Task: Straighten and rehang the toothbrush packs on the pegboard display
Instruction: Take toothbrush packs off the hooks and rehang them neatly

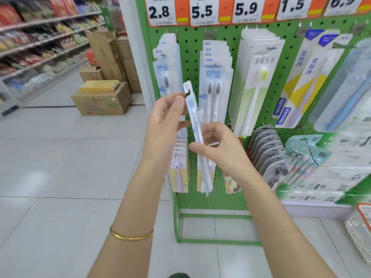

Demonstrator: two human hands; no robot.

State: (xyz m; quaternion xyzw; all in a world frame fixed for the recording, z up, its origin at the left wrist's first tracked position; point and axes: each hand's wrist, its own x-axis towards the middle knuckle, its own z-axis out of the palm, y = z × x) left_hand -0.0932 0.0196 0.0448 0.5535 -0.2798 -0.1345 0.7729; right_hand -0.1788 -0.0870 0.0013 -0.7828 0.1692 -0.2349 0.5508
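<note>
A slim toothbrush pack (193,109) stands nearly upright and edge-on in front of the green pegboard (190,47). My right hand (218,147) pinches the pack at mid-height with curled fingers. My left hand (166,119) has its fingers fairly straight, fingertips touching the pack's upper part near the hanger hole. Behind, hanging rows of packs show: a leftmost row (166,63) and a twin-brush row (215,77) on pegs.
Price tags (202,12) run along the top of the board. More packs hang right (259,77) and lower down (179,167). Cardboard boxes (102,101) stand on the tiled floor to the left, by snack shelves (40,37). A white basket (361,233) sits at the lower right.
</note>
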